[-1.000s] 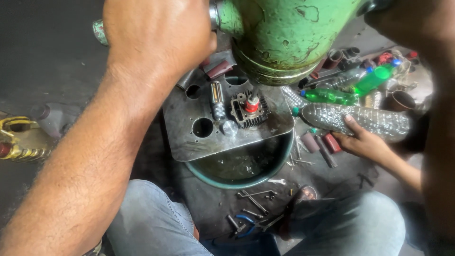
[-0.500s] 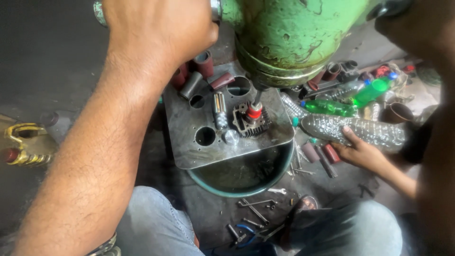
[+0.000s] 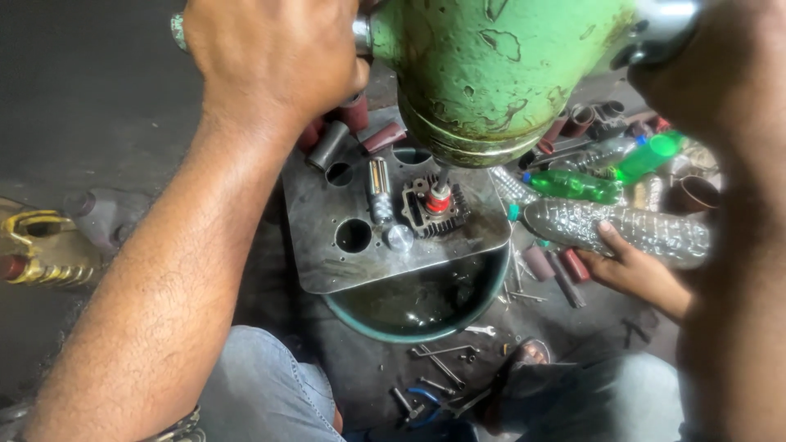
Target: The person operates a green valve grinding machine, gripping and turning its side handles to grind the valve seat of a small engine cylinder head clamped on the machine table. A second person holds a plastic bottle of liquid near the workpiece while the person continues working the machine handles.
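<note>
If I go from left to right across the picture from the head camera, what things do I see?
Yellow metal part → left hand gripping a handle → grey metal plate with holes → small finned engine part with a red cap → green bottle → clear plastic bottle held by another person's hand.

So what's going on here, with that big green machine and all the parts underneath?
A person is working a green machine head from above. The left hand is closed around a metal handle on one side; the right hand is up at a handle on the other side, blurred. Under the spindle, a small finned engine part with a red piece on top sits on a steel plate over a green basin. Another person's hand rests by a clear plastic bottle. Wrenches lie below.
</note>
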